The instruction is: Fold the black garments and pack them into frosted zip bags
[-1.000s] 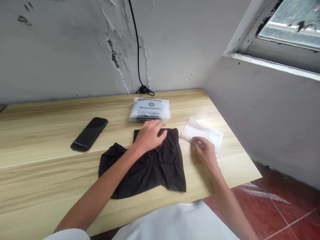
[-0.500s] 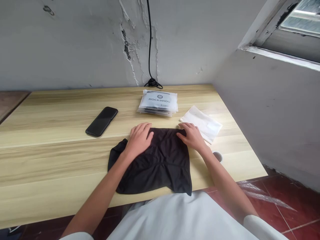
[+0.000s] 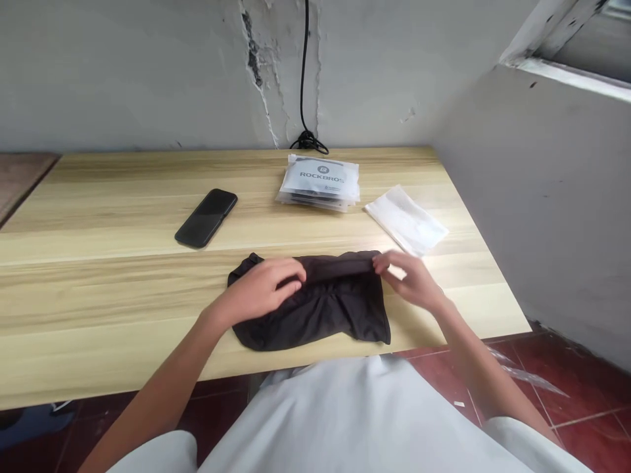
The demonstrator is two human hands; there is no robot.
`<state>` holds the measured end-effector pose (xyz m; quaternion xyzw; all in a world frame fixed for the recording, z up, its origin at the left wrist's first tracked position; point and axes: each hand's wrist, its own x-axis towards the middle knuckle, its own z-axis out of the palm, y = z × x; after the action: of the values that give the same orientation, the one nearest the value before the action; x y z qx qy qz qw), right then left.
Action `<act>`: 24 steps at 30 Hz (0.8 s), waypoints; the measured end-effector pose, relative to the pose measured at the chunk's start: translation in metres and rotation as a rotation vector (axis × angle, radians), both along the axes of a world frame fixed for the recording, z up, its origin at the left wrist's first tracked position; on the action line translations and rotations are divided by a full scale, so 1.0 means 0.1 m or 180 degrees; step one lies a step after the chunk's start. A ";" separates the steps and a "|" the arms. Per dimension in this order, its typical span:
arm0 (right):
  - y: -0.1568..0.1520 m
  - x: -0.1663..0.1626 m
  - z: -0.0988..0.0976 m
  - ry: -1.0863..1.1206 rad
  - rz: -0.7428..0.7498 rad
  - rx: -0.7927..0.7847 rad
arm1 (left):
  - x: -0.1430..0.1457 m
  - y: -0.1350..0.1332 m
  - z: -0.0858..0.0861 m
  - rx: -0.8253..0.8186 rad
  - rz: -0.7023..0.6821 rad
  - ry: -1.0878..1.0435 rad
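Observation:
A thin black cloth piece (image 3: 315, 322) lies near the table's front edge, its far part lifted and folded over toward me. What kind of garment it is I cannot tell. My left hand (image 3: 271, 286) pinches the raised fold at its left part, thumb and fingertips closed on the fabric. At the right end of the same fold, my right hand (image 3: 409, 277) grips the corner between thumb and fingers. The cloth's left end bunches up behind my left hand.
A black phone (image 3: 206, 218) lies at left on the wooden table (image 3: 123, 302). Behind the cloth sits a stack of ROCKBROS zip pouches (image 3: 323, 180), with a flat whitish pouch (image 3: 407, 220) to the right. A black cable (image 3: 304, 72) hangs down the back wall.
Both hands have lifted the cloth's far edge and brought it toward me, doubling the cloth over. They were resting on its far corners before. The view has shifted slightly.

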<state>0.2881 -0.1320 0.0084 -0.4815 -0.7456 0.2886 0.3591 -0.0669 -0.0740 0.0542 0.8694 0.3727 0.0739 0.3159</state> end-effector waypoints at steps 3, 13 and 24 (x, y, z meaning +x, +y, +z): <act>-0.46 -0.01 -0.14 -0.0209 -0.0015 -0.0072 | -0.11 -0.34 -0.15 0.0008 -0.0056 0.0246; -1.06 -0.09 -0.03 -0.0519 0.0526 -0.0623 | -0.25 -0.95 -0.18 -0.0090 -0.0185 0.0542; -0.57 -0.03 -0.03 -0.0098 -0.1293 -0.0681 | -0.25 -0.66 -0.15 0.0047 0.1170 0.0295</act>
<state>0.2849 -0.1895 0.0055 -0.6614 -0.6039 0.2803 0.3453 -0.0922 -0.1398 0.0389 0.7915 0.5388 0.0929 0.2732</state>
